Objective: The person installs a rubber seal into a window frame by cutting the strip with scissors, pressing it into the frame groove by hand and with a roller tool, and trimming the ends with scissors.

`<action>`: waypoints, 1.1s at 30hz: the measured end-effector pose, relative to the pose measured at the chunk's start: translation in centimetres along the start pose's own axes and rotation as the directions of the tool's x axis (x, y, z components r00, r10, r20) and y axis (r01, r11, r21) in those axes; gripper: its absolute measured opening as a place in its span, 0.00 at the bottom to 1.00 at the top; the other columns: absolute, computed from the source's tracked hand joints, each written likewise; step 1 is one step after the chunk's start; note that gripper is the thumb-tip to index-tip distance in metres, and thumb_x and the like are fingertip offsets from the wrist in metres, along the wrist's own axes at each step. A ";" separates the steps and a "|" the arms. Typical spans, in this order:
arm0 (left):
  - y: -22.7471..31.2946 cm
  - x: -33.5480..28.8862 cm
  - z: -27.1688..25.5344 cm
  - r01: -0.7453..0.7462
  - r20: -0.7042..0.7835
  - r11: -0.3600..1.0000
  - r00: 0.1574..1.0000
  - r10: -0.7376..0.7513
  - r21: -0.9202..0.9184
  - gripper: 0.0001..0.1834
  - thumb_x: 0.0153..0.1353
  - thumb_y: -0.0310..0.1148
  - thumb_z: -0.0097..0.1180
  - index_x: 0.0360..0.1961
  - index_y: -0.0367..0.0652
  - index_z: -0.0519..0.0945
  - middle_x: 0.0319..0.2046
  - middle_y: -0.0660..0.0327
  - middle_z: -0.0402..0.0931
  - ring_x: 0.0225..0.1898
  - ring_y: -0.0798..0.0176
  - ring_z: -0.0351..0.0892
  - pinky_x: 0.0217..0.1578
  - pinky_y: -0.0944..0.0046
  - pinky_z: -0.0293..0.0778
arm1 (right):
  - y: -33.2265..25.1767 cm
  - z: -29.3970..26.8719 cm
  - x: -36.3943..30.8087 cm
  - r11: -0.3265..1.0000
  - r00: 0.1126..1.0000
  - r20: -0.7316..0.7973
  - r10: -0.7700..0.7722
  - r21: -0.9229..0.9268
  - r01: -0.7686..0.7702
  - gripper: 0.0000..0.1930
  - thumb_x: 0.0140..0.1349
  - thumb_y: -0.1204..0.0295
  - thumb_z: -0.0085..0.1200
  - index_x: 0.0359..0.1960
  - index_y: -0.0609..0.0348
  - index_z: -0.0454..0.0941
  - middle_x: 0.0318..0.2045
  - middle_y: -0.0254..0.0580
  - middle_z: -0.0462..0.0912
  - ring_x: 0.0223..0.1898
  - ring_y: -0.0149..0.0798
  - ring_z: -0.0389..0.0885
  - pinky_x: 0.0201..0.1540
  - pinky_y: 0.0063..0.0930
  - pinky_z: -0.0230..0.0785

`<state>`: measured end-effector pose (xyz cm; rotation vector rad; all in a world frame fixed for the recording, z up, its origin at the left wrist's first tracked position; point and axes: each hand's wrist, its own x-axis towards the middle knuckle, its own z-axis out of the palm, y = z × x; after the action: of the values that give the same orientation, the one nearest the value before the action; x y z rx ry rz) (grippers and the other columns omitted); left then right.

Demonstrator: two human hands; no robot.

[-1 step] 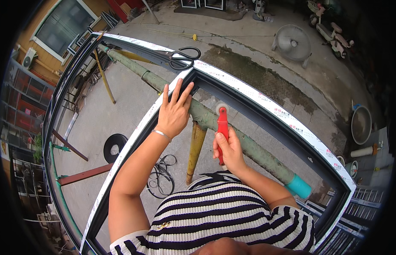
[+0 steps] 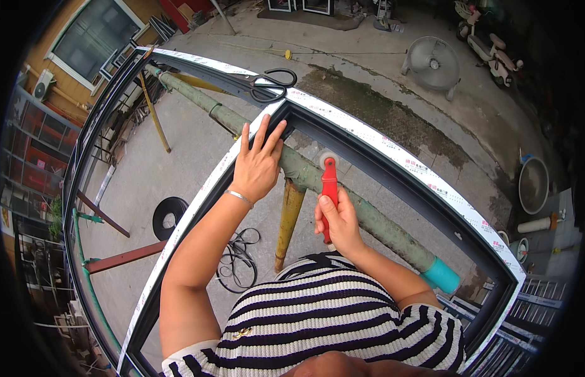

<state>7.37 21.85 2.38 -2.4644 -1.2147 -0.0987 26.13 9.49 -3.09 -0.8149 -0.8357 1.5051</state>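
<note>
A large dark window frame, its outer faces covered in white printed film, spreads out in front of me. My left hand lies on its middle bar near the corner where two bars meet, fingers spread and pressing on nothing I can see but the bar. In my right hand is a roller with a red handle and a pale round wheel. The wheel is held up inside the right opening, apart from the bars as far as I can tell. Black-handled scissors rest on the far bar, just beyond my left fingertips.
A green pipe with a turquoise end runs under the frame, on yellow legs. A black coiled strip and loose black strip lie below. Farther off stand a round fan, a scooter and a basin.
</note>
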 end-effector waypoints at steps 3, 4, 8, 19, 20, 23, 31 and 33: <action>0.1 0.0 0.8 -0.002 -0.023 1.000 1.000 0.002 0.013 0.26 0.53 0.30 0.57 0.57 0.42 0.80 0.75 0.62 0.53 0.78 0.49 0.39 0.74 0.36 0.35 | -0.4 -0.1 -0.4 1.000 1.000 0.003 -0.014 -0.003 0.014 0.13 0.76 0.60 0.46 0.41 0.57 0.65 0.25 0.33 0.72 0.19 0.22 0.70 0.21 0.18 0.66; 0.0 0.1 0.9 0.001 -0.027 1.000 1.000 -0.001 0.014 0.26 0.54 0.30 0.56 0.56 0.42 0.81 0.75 0.62 0.53 0.78 0.49 0.39 0.74 0.37 0.35 | -0.3 -0.1 -0.5 1.000 1.000 0.004 -0.021 -0.004 0.021 0.13 0.76 0.60 0.46 0.42 0.57 0.65 0.25 0.33 0.72 0.19 0.22 0.70 0.21 0.18 0.66; 0.2 0.6 0.7 -0.001 -0.023 0.997 1.000 0.003 0.081 0.25 0.55 0.29 0.55 0.56 0.43 0.81 0.75 0.61 0.53 0.79 0.48 0.38 0.74 0.36 0.35 | -0.9 0.0 -0.7 0.999 0.999 -0.006 -0.054 -0.010 0.054 0.13 0.76 0.60 0.46 0.42 0.58 0.65 0.25 0.33 0.72 0.19 0.23 0.70 0.22 0.20 0.68; 0.3 0.8 1.1 0.016 -0.056 0.999 0.998 -0.014 0.041 0.22 0.61 0.30 0.52 0.57 0.43 0.81 0.74 0.61 0.55 0.79 0.48 0.39 0.74 0.38 0.36 | -0.4 -0.2 -1.4 0.999 0.999 -0.008 -0.031 -0.004 0.031 0.13 0.76 0.60 0.46 0.43 0.58 0.65 0.26 0.34 0.72 0.20 0.23 0.70 0.24 0.21 0.70; 0.5 0.5 0.5 0.022 -0.059 0.999 0.998 -0.020 0.041 0.22 0.61 0.30 0.52 0.57 0.43 0.81 0.74 0.61 0.55 0.79 0.48 0.39 0.74 0.38 0.36 | -0.5 -0.6 -1.0 1.000 1.000 -0.009 -0.027 -0.004 0.027 0.13 0.76 0.60 0.46 0.43 0.58 0.65 0.26 0.34 0.72 0.20 0.23 0.70 0.24 0.21 0.70; 1.0 -2.4 -1.9 0.107 -0.253 0.974 0.955 -0.158 -0.202 0.22 0.55 0.28 0.59 0.53 0.42 0.81 0.65 0.57 0.68 0.71 0.46 0.57 0.71 0.42 0.49 | 0.2 -1.5 -0.7 1.000 1.000 -0.022 -0.004 -0.005 0.004 0.13 0.75 0.62 0.49 0.48 0.58 0.65 0.26 0.35 0.73 0.20 0.25 0.70 0.24 0.23 0.71; 4.0 -8.3 -0.6 0.177 -0.268 0.956 0.933 -0.239 -0.236 0.28 0.55 0.21 0.54 0.61 0.32 0.73 0.60 0.51 0.73 0.61 0.50 0.71 0.60 0.54 0.69 | 0.1 0.5 0.2 0.995 0.999 0.000 0.035 -0.090 -0.035 0.11 0.69 0.72 0.56 0.46 0.59 0.68 0.26 0.32 0.72 0.17 0.24 0.70 0.20 0.23 0.69; 3.3 -7.5 -0.5 0.192 -0.316 0.960 0.915 -0.251 -0.205 0.28 0.56 0.21 0.53 0.60 0.32 0.73 0.60 0.50 0.73 0.61 0.50 0.71 0.60 0.54 0.69 | 0.3 0.8 0.5 0.995 0.999 0.010 0.035 -0.092 -0.034 0.11 0.69 0.72 0.56 0.46 0.59 0.68 0.26 0.32 0.73 0.17 0.24 0.70 0.20 0.23 0.69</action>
<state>5.30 14.21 0.05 -2.3059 -1.3687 -0.6890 25.24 9.90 -2.98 -0.8934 -0.9091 1.5119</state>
